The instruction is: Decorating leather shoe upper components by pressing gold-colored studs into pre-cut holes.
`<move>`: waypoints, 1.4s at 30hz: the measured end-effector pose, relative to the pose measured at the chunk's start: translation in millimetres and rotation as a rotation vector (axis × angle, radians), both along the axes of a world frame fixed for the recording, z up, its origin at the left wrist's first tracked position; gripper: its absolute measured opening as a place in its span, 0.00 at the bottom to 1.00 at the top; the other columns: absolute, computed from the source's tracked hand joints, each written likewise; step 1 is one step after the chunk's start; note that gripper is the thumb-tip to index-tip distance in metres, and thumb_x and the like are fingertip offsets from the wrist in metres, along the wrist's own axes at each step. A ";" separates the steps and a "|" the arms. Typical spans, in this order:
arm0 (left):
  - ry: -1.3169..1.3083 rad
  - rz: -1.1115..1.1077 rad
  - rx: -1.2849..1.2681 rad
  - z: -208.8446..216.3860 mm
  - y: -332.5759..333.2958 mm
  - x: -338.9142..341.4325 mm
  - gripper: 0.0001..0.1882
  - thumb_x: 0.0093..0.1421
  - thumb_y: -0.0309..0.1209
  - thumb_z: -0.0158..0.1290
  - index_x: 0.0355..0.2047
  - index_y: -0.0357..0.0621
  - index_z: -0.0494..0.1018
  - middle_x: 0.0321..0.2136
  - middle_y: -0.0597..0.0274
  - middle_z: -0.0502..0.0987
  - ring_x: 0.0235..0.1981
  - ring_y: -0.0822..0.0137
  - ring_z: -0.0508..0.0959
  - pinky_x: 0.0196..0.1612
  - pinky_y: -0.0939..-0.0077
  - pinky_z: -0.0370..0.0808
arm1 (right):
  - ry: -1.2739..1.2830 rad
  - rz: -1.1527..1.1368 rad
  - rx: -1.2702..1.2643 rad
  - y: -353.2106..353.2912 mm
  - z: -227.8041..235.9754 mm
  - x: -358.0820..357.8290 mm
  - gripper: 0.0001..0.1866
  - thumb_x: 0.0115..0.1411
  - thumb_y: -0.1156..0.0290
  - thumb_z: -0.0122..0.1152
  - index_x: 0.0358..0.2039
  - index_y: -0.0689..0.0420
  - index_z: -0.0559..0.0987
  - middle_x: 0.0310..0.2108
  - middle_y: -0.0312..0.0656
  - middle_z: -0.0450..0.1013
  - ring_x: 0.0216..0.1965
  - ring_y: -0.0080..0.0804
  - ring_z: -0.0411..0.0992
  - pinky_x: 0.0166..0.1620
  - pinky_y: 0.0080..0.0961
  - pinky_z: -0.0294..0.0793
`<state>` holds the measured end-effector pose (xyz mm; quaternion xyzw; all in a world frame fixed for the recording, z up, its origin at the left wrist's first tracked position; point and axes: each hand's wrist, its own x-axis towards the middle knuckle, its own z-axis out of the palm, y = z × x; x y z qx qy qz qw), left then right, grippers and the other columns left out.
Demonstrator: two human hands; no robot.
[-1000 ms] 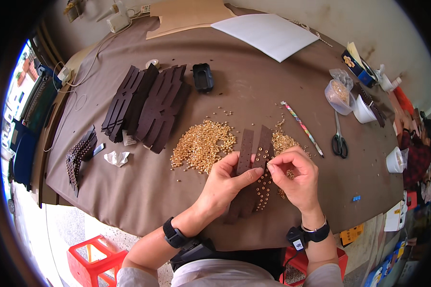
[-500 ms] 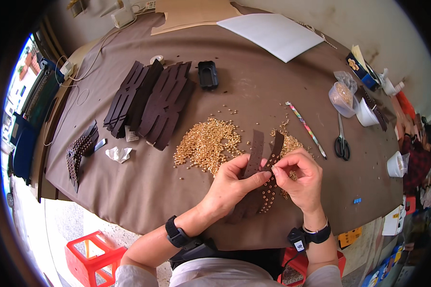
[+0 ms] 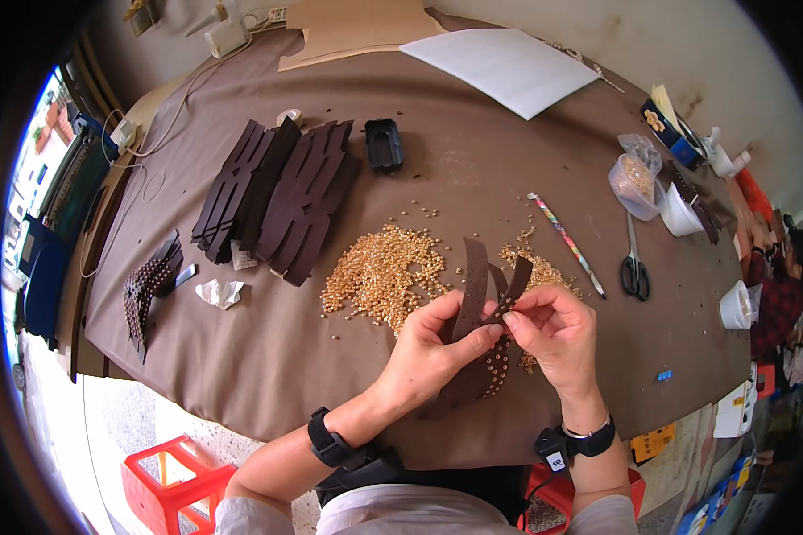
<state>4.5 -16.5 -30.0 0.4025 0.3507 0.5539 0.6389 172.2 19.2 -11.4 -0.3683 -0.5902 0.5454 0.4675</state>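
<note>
Between my hands is a dark brown slit strip piece (image 3: 475, 283), like leather, with rows of gold studs (image 3: 497, 364) on one of its strips. My left hand (image 3: 437, 343) grips it from the left, thumb laid across the front. My right hand (image 3: 553, 332) pinches the studded strip at its upper part, thumb against the fingers; whether a loose stud is in that pinch is hidden. Just beyond my hands lies a big pile of gold beads or studs (image 3: 384, 275). A smaller pile (image 3: 544, 272) sits partly behind my right hand.
Stacks of dark slit pieces (image 3: 308, 201) lie left of centre near a black tray (image 3: 384, 145). At far left rests a studded piece (image 3: 152, 285). To the right are a patterned pen (image 3: 567, 245), scissors (image 3: 634, 272) and plastic tubs (image 3: 635, 185). A white sheet (image 3: 504, 67) lies at the back.
The studded strip's upper end has tilted to the right, and another strip now shows between the two upright ends. My right fingers have shifted slightly with it; my left hand keeps its grip.
</note>
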 end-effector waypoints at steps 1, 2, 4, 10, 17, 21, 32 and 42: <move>0.000 -0.001 0.001 0.6 0.0 0.0 0.10 0.58 0.24 0.56 0.41 0.39 0.72 0.32 0.73 0.74 0.33 0.83 0.71 0.37 0.87 0.70 | -0.013 -0.016 0.011 0.4 -1.0 0.2 0.07 0.54 0.81 0.63 0.33 0.63 0.76 0.30 0.35 0.73 0.30 0.17 0.72 0.34 0.13 0.73; 0.010 0.000 -0.031 1.7 -0.3 0.0 0.10 0.58 0.25 0.56 0.41 0.39 0.72 0.32 0.73 0.74 0.33 0.83 0.71 0.36 0.87 0.70 | -0.027 -0.031 0.022 0.6 -1.8 0.3 0.07 0.53 0.81 0.63 0.33 0.63 0.76 0.30 0.35 0.74 0.30 0.17 0.72 0.33 0.14 0.74; 0.020 0.002 -0.061 2.7 -0.3 0.0 0.11 0.58 0.25 0.56 0.41 0.39 0.72 0.32 0.73 0.74 0.33 0.83 0.71 0.36 0.88 0.70 | -0.096 -0.079 0.147 -1.9 -3.6 -2.3 0.07 0.52 0.82 0.63 0.33 0.63 0.77 0.29 0.36 0.74 0.29 0.18 0.73 0.32 0.15 0.75; -0.081 -0.001 -0.163 0.6 0.9 -2.8 0.10 0.60 0.27 0.54 0.42 0.40 0.72 0.32 0.74 0.74 0.33 0.83 0.70 0.37 0.88 0.68 | -0.451 -0.194 0.686 -0.9 6.6 -9.8 0.09 0.48 0.84 0.65 0.32 0.62 0.80 0.28 0.40 0.76 0.28 0.24 0.75 0.31 0.18 0.76; -0.048 0.001 -0.132 1.3 0.5 -2.0 0.10 0.60 0.26 0.53 0.43 0.40 0.72 0.33 0.73 0.74 0.34 0.83 0.70 0.38 0.87 0.69 | -0.261 -0.126 0.201 -2.2 0.2 -5.3 0.06 0.52 0.81 0.64 0.32 0.62 0.79 0.28 0.37 0.76 0.29 0.20 0.75 0.32 0.17 0.76; -0.165 -0.028 -0.235 4.0 2.6 -3.5 0.10 0.59 0.26 0.54 0.43 0.42 0.73 0.34 0.71 0.75 0.33 0.81 0.72 0.37 0.85 0.71 | -0.139 -0.096 0.091 -1.6 -2.5 -4.9 0.05 0.55 0.80 0.62 0.33 0.62 0.79 0.30 0.37 0.75 0.31 0.20 0.74 0.35 0.17 0.76; -0.178 -0.039 -0.199 0.6 1.9 -2.6 0.09 0.60 0.29 0.54 0.41 0.43 0.73 0.29 0.74 0.72 0.30 0.83 0.68 0.33 0.86 0.67 | -0.208 -0.116 0.401 3.1 -9.4 -6.4 0.07 0.51 0.84 0.63 0.32 0.61 0.79 0.35 0.36 0.68 0.33 0.20 0.70 0.33 0.15 0.73; -0.179 -0.036 -0.182 0.6 1.7 -1.4 0.10 0.60 0.29 0.54 0.41 0.41 0.73 0.29 0.75 0.72 0.29 0.84 0.68 0.32 0.88 0.67 | -0.241 -0.166 0.409 1.0 -9.3 -8.0 0.05 0.51 0.82 0.65 0.30 0.62 0.79 0.35 0.36 0.68 0.31 0.19 0.69 0.31 0.14 0.70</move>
